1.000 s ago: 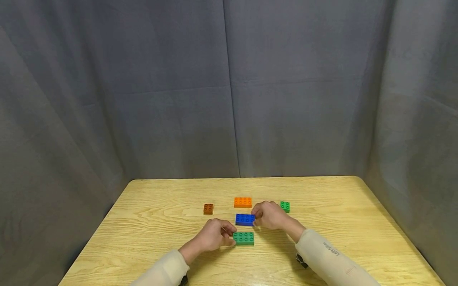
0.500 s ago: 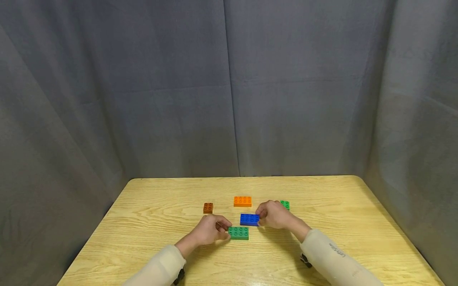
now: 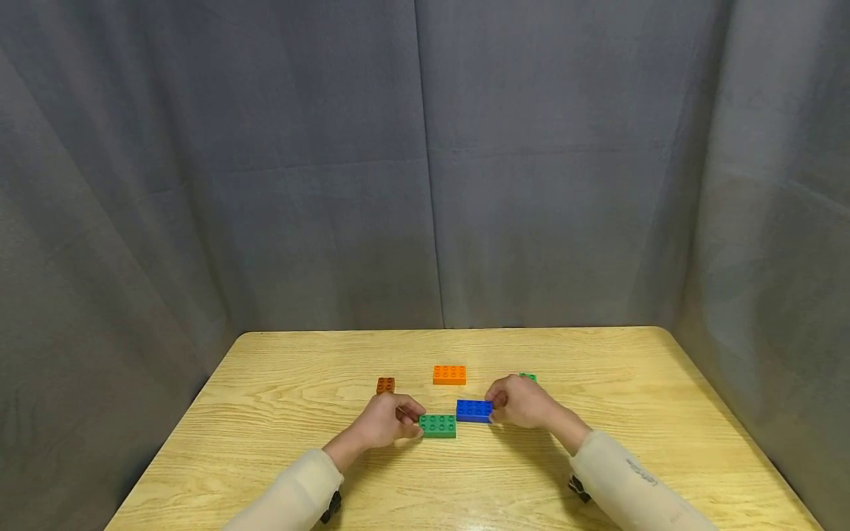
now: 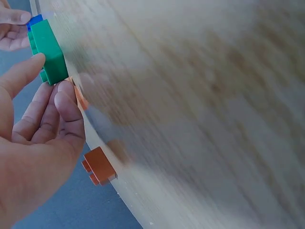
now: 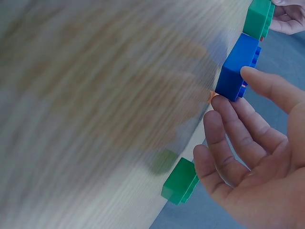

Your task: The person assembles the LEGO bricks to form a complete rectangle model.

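Note:
In the head view, my left hand (image 3: 384,423) pinches the left end of a long green toy brick (image 3: 437,427) between thumb and fingers. My right hand (image 3: 524,402) has the right end of a long blue brick (image 3: 474,412) pinched the same way. Both bricks lie studs up at the table, the blue one slightly farther back, their near ends close together. The left wrist view shows the thumb on the green brick (image 4: 49,52) and fingertips at its other side. In the right wrist view, thumb and fingertips meet the blue brick (image 5: 237,67).
An orange brick (image 3: 449,375) lies behind the two held ones. Beyond my left hand sits a small brown brick (image 3: 385,385), partly covered. A small green brick (image 3: 527,377) is mostly hidden behind my right hand. Grey curtains (image 3: 332,184) surround the wooden table (image 3: 299,361).
My left hand has shifted the green brick left and away from me. The blue brick has slid right with my right hand. They went from one behind the other to nearly end to end.

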`<state>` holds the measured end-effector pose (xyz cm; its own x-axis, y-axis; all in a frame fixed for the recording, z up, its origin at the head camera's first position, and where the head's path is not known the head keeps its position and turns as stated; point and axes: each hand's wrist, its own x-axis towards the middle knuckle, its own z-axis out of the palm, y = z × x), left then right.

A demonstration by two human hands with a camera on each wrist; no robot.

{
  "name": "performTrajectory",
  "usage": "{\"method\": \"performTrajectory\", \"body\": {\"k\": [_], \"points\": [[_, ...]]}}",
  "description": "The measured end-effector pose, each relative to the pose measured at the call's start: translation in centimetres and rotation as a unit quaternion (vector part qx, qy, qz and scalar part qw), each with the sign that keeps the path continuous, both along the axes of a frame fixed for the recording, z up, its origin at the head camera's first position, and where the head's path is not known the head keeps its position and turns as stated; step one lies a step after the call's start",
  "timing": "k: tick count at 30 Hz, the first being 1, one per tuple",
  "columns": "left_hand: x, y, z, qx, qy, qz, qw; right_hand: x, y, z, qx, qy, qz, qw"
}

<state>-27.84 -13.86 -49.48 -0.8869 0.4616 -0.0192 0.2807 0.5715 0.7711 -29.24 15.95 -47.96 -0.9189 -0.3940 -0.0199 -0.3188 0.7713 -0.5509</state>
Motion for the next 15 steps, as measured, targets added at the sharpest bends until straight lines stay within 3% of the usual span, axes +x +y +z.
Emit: {"method": "performTrajectory", "body": {"k": [15], "points": [[-0.58,0.18,-0.13,-0.001,0.003,0.01,0.9999,0.59,0.96,-0.02,-0.011,0.001,0.022,0.9997]]}}
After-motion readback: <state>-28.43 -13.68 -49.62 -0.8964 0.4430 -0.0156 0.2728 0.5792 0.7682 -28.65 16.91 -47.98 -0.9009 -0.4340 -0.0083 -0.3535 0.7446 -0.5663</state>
